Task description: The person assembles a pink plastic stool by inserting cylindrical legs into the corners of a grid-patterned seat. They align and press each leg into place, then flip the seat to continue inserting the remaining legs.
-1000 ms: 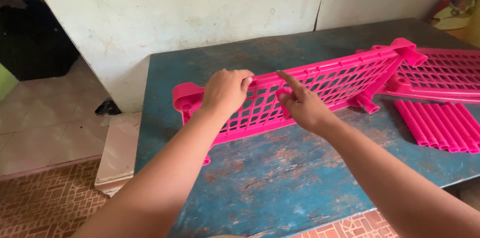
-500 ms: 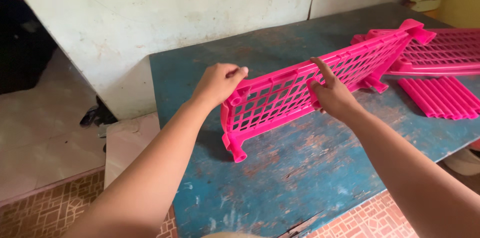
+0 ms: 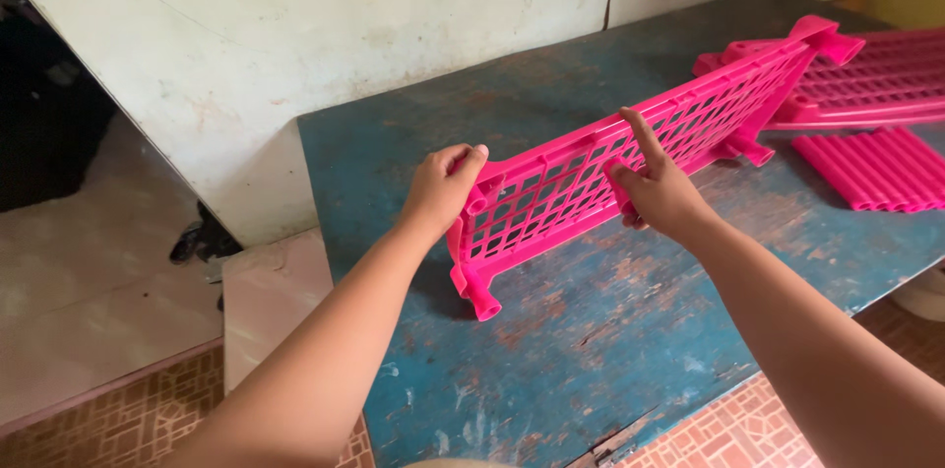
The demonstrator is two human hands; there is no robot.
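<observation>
Tabletop of worn blue-painted wood (image 3: 591, 370) carries the long pink plastic lattice panel (image 3: 630, 168), stood on edge along its length. It looks light and fairly stiff — though a thin grid may flex mid-span, so the solid top rim and corner posts suit holding best. Left hand (image 3: 441, 187) is closed on the near corner post; right hand (image 3: 658, 190) pinches the rim — its underside hidden.

A plain room in a home. A worn blue-painted wooden table (image 3: 591, 350) stands against a scuffed whitewashed wall (image 3: 345, 45) at twelve o'clock. Patterned terracotta floor tiles (image 3: 108, 429) show at seven o'clock, and a pale concrete floor (image 3: 89, 261) lies at nine o'clock.
</observation>
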